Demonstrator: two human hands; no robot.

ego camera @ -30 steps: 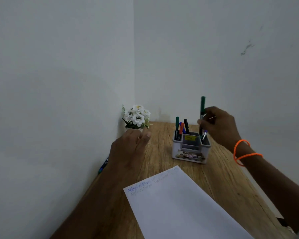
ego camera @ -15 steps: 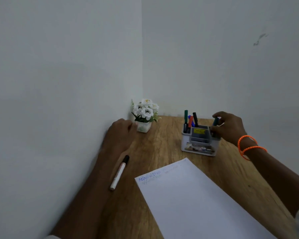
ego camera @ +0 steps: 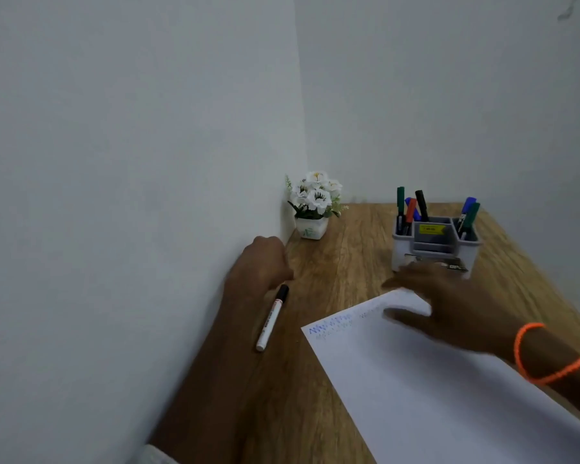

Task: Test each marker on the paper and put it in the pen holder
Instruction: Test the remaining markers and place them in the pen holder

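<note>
Here we find our right hand (ego camera: 449, 309) blurred over the far corner of the paper (ego camera: 432, 380), fingers (ego camera: 402, 313) spread and straight, gripping nothing. We judge it is empty because the marker it dealt with already stands in the pen holder (ego camera: 436, 242); the holder's right compartment carries a green marker (ego camera: 470, 216) and a blue one (ego camera: 466, 205), while the left compartment has several more leaning together. The holder sits just beyond the right hand, close enough to drop a marker in without stretching, which we take to be the reason for its spot at the back of the surface (ego camera: 349, 249).

The paper lies angled toward us, with blue and fainter scribbles (ego camera: 332, 324) along its far left edge, so the test strokes sit where a hand coming from the left reaches them first.

One marker with a black cap (ego camera: 271, 318) lies flat on the surface, just beside our left wrist, cap pointing away from us. Our left hand (ego camera: 265, 262) rests against the wall with its fingers curled under; whether they enclose anything we cannot tell. The marker lies behind those fingers, nearer to us than the knuckles, so we judge the hand must draw back to pick it up. A small pot of white flowers (ego camera: 315, 202) fills the corner.
</note>
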